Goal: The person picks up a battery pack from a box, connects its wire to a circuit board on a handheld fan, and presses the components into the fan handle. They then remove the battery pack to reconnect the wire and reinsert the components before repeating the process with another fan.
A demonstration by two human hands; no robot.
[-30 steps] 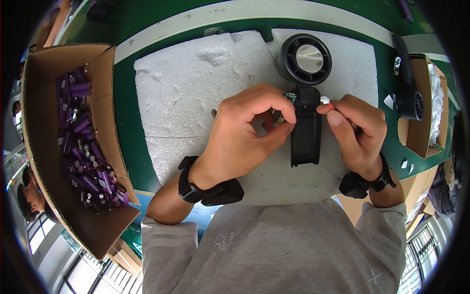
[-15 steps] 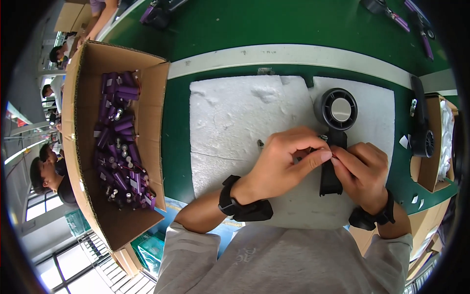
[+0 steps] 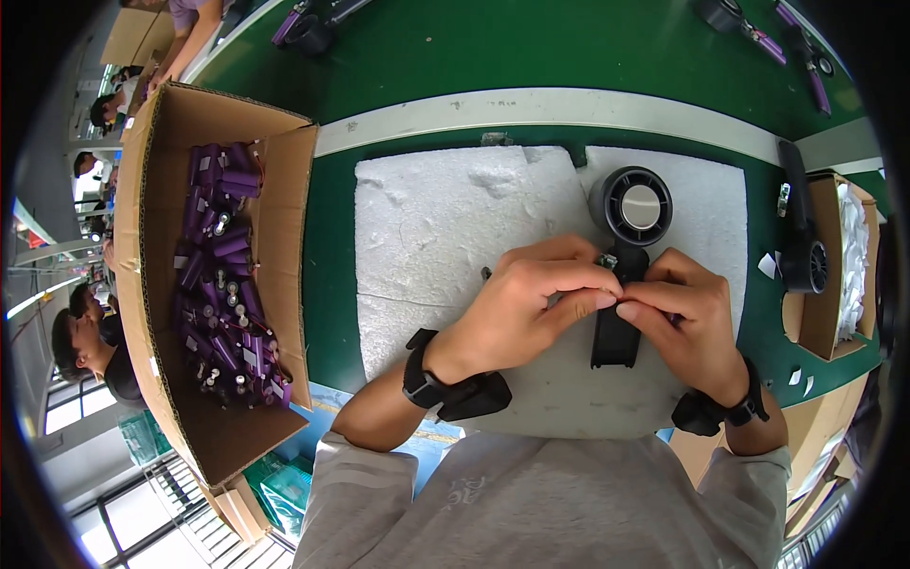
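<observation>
A black handheld fan (image 3: pixel 614 334) lies on a white foam sheet (image 3: pixel 427 228), its round head pointing away from me and its handle toward me. Both hands meet over the handle. The thumb and forefinger of my left hand (image 3: pixel 531 303) are pinched together, with a small circuit board (image 3: pixel 607 260) showing just beyond the forefinger. My right hand (image 3: pixel 687 313) pinches too, its fingertips almost touching the left ones. Whatever sits between the fingertips is too small and covered to name. Another small dark part (image 3: pixel 486 273) lies on the foam beside my left hand.
On the left stands a cardboard box (image 3: pixel 308 256) of purple battery cells with wires (image 3: pixel 227 247). To the right are another black fan (image 3: pixel 806 266), a small box with white packets (image 3: pixel 848 275) and paper scraps (image 3: pixel 768 266). More fan parts (image 3: pixel 725 14) lie beyond the pale rail (image 3: pixel 455 106).
The whole view has shifted slightly, so everything appears a little further left. Both hands stay pinched over the fan handle, with only slight finger movement.
</observation>
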